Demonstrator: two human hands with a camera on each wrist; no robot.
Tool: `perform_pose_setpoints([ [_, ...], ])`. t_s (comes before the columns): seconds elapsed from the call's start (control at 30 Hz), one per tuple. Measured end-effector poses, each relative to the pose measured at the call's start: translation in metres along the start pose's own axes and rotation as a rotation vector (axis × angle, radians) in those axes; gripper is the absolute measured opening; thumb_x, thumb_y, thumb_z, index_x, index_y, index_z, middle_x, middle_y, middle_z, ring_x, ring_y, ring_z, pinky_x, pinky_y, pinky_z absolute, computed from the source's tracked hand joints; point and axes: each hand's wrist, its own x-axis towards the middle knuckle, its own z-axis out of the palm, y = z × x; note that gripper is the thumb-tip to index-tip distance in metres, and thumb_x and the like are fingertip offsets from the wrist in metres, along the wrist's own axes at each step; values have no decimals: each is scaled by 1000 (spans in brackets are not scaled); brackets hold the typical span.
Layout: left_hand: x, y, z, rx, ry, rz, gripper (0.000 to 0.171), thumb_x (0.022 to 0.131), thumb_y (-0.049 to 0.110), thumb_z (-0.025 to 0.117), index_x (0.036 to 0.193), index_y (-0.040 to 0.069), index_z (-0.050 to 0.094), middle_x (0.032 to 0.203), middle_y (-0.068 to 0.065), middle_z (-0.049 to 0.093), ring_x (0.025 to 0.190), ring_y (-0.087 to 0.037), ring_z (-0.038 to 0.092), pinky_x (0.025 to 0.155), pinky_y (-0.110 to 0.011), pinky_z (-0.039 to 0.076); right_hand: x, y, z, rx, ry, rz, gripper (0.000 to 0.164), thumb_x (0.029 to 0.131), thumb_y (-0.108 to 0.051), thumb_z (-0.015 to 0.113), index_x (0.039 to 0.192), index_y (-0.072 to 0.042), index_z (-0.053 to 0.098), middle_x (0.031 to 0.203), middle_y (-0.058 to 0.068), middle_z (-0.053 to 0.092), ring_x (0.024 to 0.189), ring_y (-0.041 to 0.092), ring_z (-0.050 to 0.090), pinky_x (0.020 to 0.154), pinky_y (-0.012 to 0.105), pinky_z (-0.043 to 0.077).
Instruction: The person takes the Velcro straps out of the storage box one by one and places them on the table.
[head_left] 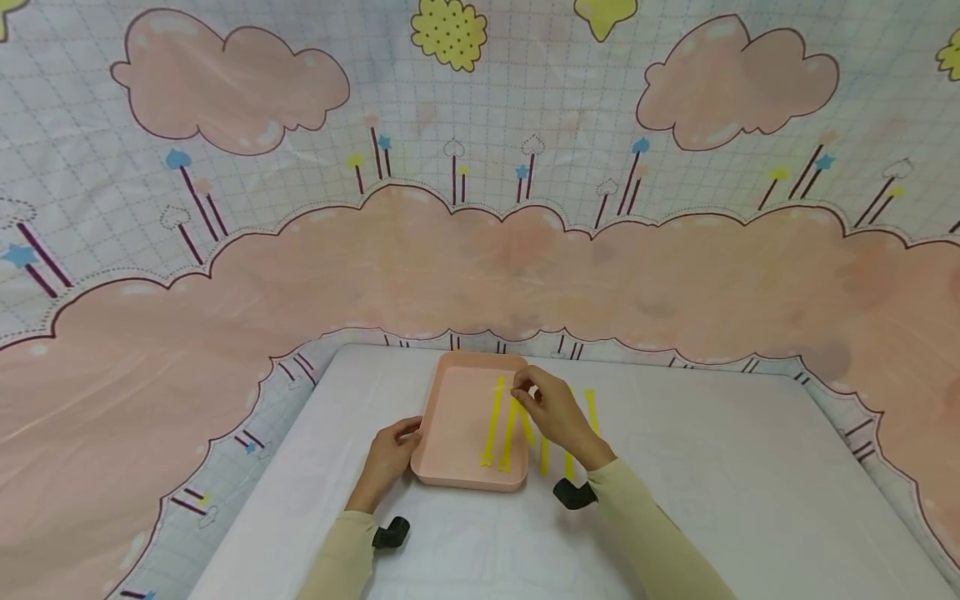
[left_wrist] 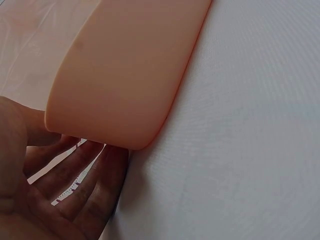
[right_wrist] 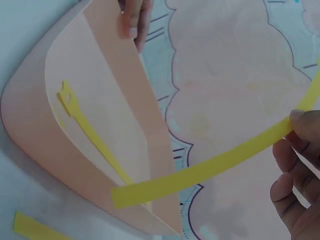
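Patterned cloth (head_left: 465,267) rises behind the white table (head_left: 712,467), on which the pink tray (head_left: 457,417) stands. At the tray's left side, the left hand (head_left: 393,450) holds its wall near the front corner, thumb at the rim. Above the tray's right edge, the right hand (head_left: 558,408) pinches a yellow strip (right_wrist: 215,167) between thumb and fingers, and the strip's far part hangs in a curve. Another notched strip (right_wrist: 95,135) lies inside the tray, with more strips (head_left: 543,457) on the table just right of it. Each strip looks light, thin and bendy, likely easy to crease, so a gentle pinch near one end should suit. The tray seems light but stiff, best steadied by its wall.
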Motion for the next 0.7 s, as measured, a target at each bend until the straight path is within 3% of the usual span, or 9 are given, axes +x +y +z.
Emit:
perform_pose_setpoints([
  [0.2, -1, 1, 0, -11, 1, 17, 33, 97, 10, 59, 128, 0, 63, 130, -23, 63, 112, -36, 65, 84, -38, 57, -9, 1, -10, 62, 67, 85, 8, 93, -10, 65, 100, -8, 61, 90, 2, 67, 82, 14, 61, 65, 27, 51],
  [0.53, 0, -1, -1, -14, 1, 34, 32, 96, 9, 60, 127, 0, 64, 128, -23, 64, 111, -36, 66, 84, -36, 57, -20, 7, -29, 173, 170, 244, 9, 93, -11, 67, 100, -7, 62, 92, 9, 69, 85, 17, 65, 68, 22, 47],
  [0.7, 1, -3, 0, -12, -3, 24, 33, 96, 10, 60, 128, 1, 63, 130, -22, 63, 112, -36, 65, 86, -39, 57, -21, -9, -44, 233, 168, 351, 10, 94, -4, 64, 101, 1, 60, 96, 17, 67, 88, 14, 64, 72, 20, 50],
])
